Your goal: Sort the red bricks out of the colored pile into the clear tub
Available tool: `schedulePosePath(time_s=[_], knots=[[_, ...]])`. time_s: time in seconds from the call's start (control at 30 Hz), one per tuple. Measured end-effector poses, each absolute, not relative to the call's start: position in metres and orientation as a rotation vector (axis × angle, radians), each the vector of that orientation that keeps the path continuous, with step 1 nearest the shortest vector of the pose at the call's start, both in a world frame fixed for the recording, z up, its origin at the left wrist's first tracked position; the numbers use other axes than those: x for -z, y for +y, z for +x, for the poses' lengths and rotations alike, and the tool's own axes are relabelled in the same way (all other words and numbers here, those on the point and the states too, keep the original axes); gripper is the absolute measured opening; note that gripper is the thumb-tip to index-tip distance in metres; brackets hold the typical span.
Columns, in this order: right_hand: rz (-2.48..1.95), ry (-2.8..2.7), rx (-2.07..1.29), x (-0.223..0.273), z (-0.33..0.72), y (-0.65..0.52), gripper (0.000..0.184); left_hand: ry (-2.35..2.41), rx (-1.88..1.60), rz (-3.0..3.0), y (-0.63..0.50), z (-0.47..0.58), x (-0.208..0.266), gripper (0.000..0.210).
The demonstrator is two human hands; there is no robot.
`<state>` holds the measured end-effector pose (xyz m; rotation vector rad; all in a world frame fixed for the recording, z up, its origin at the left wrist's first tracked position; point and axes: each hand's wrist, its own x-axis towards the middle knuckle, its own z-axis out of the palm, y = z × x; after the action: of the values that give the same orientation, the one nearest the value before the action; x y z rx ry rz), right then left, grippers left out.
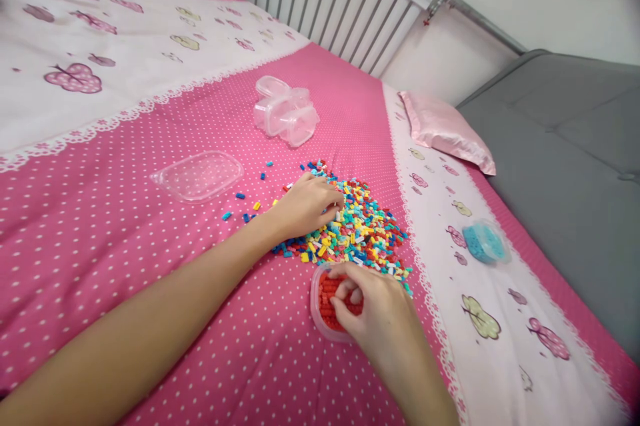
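Note:
A heap of small toy building bricks (357, 223) in many colours lies on the pink bedding. My left hand (310, 205) rests over the heap's left side, its fingers curled in and the thumb close to the forefinger; whatever is between them is hidden. Just in front of the heap stands a clear plastic tub (316, 309) holding red bricks (327, 303). Over this tub is my right hand (377, 303), with thumb and fingers bent together above the red bricks. Anything in that pinch is too small or covered to make out.
A clear lid (200, 176) lies to the left, and several empty clear tubs (287, 113) sit behind the heap. At the right is a tub of light-blue bricks (485, 243). Loose bricks (241, 196) are scattered left of the heap. A pink pillow (445, 133) lies near the grey headboard (565, 126).

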<state>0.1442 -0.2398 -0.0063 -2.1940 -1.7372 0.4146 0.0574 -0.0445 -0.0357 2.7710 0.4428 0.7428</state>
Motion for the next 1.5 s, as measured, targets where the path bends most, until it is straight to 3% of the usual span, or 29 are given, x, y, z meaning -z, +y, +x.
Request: schedulePosePath(time_s=[0.77,0.97,1.1,1.3,1.5], knots=[[-2.168,-1.692,-0.441,0.012,0.147,-0.242,0.023,0.454,-0.738,2.773,-0.044,0.057,0.035,0.015],[-2.023,-1.557,-0.566,-0.014,0.174,-0.242,0.009,0.46,-0.739,2.766,-0.043,0.056,0.036,0.015],[-1.924,-1.433,-0.427,-0.026,0.229,-0.217,0.016,0.47,-0.729,2.774,-0.042,0.055,0.035,0.016],[-1.73,-1.29,-0.494,0.016,0.295,-0.174,0.029,0.508,-0.71,2.783,-0.039,0.052,0.03,0.016],[-1.723,-1.43,-0.703,0.036,0.296,-0.196,0.025,0.514,-0.67,2.824,-0.038,0.055,0.033,0.017]])
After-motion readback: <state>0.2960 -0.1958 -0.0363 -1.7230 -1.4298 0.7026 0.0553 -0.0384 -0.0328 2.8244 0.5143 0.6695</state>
